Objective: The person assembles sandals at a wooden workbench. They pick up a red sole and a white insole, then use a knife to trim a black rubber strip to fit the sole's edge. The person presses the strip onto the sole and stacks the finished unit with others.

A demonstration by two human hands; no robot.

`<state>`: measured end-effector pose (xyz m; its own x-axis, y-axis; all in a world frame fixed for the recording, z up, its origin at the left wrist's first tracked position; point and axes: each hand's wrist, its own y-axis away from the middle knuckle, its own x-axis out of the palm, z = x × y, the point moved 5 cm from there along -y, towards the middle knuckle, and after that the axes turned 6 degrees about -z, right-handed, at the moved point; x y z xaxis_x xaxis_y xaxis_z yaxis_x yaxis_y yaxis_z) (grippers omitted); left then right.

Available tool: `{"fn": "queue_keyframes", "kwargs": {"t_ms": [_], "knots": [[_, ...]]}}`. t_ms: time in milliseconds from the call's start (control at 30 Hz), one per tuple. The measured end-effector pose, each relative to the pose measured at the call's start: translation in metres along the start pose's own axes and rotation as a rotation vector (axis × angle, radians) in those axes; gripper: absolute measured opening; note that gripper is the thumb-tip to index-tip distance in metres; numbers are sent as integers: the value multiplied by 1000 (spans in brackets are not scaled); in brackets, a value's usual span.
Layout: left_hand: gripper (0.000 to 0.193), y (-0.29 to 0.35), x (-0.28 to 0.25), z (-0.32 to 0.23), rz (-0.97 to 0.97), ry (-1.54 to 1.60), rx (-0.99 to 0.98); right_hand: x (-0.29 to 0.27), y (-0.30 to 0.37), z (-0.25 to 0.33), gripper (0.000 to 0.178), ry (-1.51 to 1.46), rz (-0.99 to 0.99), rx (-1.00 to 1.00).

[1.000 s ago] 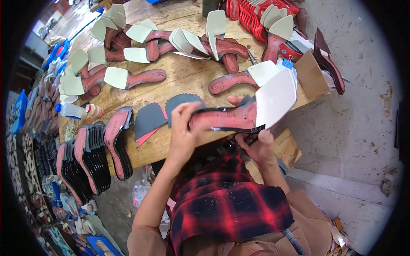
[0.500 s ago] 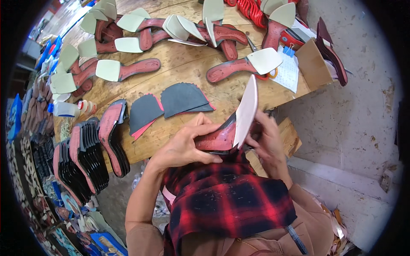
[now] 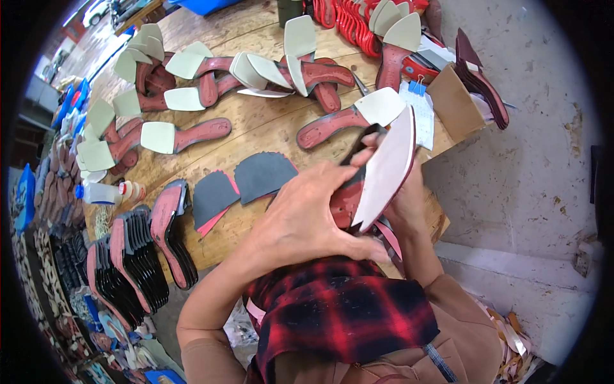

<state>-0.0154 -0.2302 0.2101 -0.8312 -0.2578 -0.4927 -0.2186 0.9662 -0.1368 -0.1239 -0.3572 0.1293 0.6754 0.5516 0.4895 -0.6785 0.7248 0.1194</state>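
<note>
Left hand [image 3: 307,214] clasps the white-toed sole [image 3: 387,171] from its eight o'clock; right hand [image 3: 409,203] at four, grip hidden, can't tell!

No readable lettering — perhaps faint writing on the clipped paper [image 3: 422,118].

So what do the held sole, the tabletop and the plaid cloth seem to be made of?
Held sole: smooth, low-sheen white front, maybe leather or synthetic; I can't tell which. Tabletop: wood, seemingly worn, given its grain, board seams and dark stains. Plaid cloth: matte fabric, probably woven, since it drapes softly.
</note>
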Motion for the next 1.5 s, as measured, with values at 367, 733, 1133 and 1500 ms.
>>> {"fn": "queue_keyframes", "kwargs": {"t_ms": [367, 733, 1133, 1500], "knots": [[83, 18, 15, 24, 38, -230, -106, -11, -25, 5, 12, 201, -209, 33], [124, -32, 14, 68, 261, -149, -224, -34, -75, -17, 18, 644, -89, -226], [125, 16, -8, 93, 346, -236, -295, -4, -15, -77, 37, 78, 328, 585], [122, 40, 2, 86, 353, -158, -243, -4, -8, -77, 10, 236, 314, 614]]}}
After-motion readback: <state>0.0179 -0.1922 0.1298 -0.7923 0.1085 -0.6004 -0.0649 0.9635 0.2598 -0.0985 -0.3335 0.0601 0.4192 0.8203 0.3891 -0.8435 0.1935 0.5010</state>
